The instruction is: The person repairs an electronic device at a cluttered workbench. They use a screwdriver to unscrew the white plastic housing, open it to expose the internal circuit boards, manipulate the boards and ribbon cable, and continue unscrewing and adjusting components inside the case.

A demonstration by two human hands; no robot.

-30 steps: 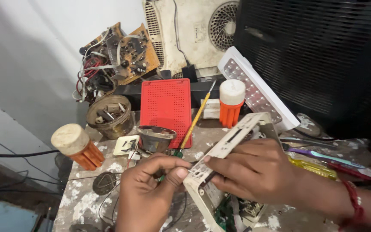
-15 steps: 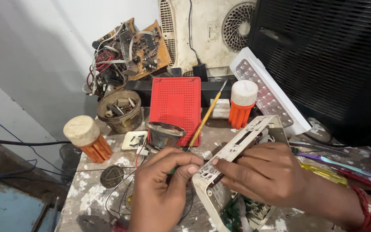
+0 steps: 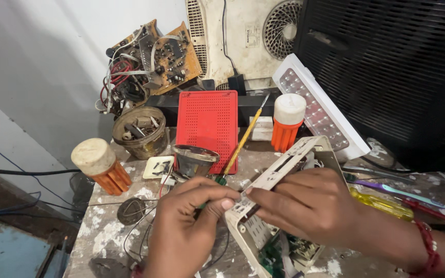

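My right hand (image 3: 312, 206) grips the side of a white plastic lamp housing (image 3: 284, 172) that stands tilted on the bench, with a green circuit board (image 3: 274, 257) showing at its open lower end. My left hand (image 3: 189, 226) is pinched at the housing's near corner, fingertips meeting my right thumb. A yellow-shafted screwdriver (image 3: 243, 139) runs from under my left hand up toward the red box; whether my left hand holds its green handle I cannot tell.
A red perforated plastic box (image 3: 207, 121), a metal cup (image 3: 194, 159), two orange-and-white bulb bodies (image 3: 287, 123) (image 3: 101, 164), a bowl of parts (image 3: 140, 131), old circuit boards (image 3: 153, 62), a white LED panel (image 3: 318, 110) and several screwdrivers (image 3: 382, 201) crowd the paint-spattered bench (image 3: 109, 226).
The view has shifted slightly, moving everything a little right in frame. Both hands stay on the housing's near corner with small finger movements.
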